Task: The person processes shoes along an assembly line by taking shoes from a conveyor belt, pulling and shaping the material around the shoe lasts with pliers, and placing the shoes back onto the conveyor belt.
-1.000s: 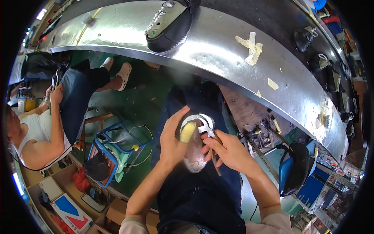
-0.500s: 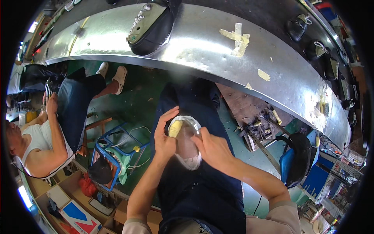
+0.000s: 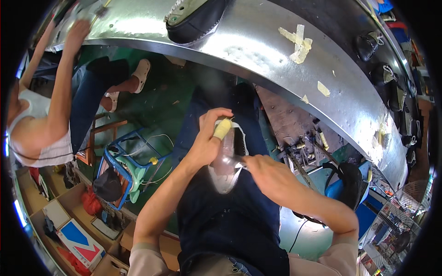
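Note:
A shoe [image 3: 224, 183] lies sole side up across my lap, with a pale, whitish rim and a brownish-pink bottom. My left hand [image 3: 208, 140] is closed round its far left side. That thumb, wrapped in yellow tape [image 3: 223, 129], presses on the shoe's edge. A dark strip shows along the far right of the bottom. My right hand [image 3: 263, 174] is closed at the shoe's right edge on a shiny metal tool [image 3: 239, 164]; its handle is hidden in the fist and its kind cannot be made out.
A metal bench ledge [image 3: 258, 46] curves ahead, bearing a black shoe [image 3: 195, 25]. More black shoes [image 3: 383, 73] stand at the far right. On the left sit a co-worker [image 3: 46, 124] and a blue-framed stool [image 3: 122, 156]. Hand tools [image 3: 317, 140] lie on a board at right.
My right hand with the metal tool has moved nearer along the shoe's right edge. The shoe has turned slightly and a dark strip shows. The co-worker's arms now reach to the bench.

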### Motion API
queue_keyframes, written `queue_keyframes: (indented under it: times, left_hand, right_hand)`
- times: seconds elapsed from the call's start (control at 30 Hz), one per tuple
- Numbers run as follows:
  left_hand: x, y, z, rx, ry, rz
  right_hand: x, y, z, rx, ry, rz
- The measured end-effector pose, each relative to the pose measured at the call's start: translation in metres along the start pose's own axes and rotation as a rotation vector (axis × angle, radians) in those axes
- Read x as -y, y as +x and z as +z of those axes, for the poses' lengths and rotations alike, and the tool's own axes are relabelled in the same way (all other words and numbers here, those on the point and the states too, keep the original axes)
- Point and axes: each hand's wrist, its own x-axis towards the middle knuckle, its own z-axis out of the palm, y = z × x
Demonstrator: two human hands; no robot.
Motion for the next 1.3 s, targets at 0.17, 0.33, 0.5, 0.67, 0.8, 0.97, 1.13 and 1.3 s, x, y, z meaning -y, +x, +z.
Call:
queue_keyframes:
  times: [0.17,0.33,0.5,0.67,0.8,0.97,1.13,1.3]
  left_hand:
    - [0.003,-0.012,0.003,0.069,-0.023,-0.127]
    - [0.001,-0.127,0.049,-0.333,-0.963,-0.561]
    - [-0.016,-0.142,0.037,-0.135,-1.212,-0.777]
    - [0.003,-0.128,0.020,-0.040,-1.332,-0.853]
    - [-0.008,-0.099,0.012,0.136,-1.012,-0.848]
    - [-0.011,-0.101,0.025,0.024,-0.904,-0.817]
    - [-0.010,-0.108,0.045,-0.081,-0.539,-0.692]
    - [0.006,-0.155,0.074,-0.226,-0.688,-0.457]
  right_hand:
    - [0.017,0.012,0.024,0.215,-0.271,-0.251]
    - [-0.002,0.003,-0.002,0.277,-0.151,-0.160]
    - [0.029,0.011,0.005,0.371,-0.115,-0.021]
    - [0.034,0.004,0.059,0.213,0.143,0.174]
    - [0.038,-0.014,0.069,0.339,0.872,0.591]
    - [0.000,-0.018,0.047,0.381,0.482,0.199]
    - [0.014,-0.029,0.037,0.249,-0.157,-0.042]
    - [0.000,-0.043,0.058,0.347,0.291,0.249]
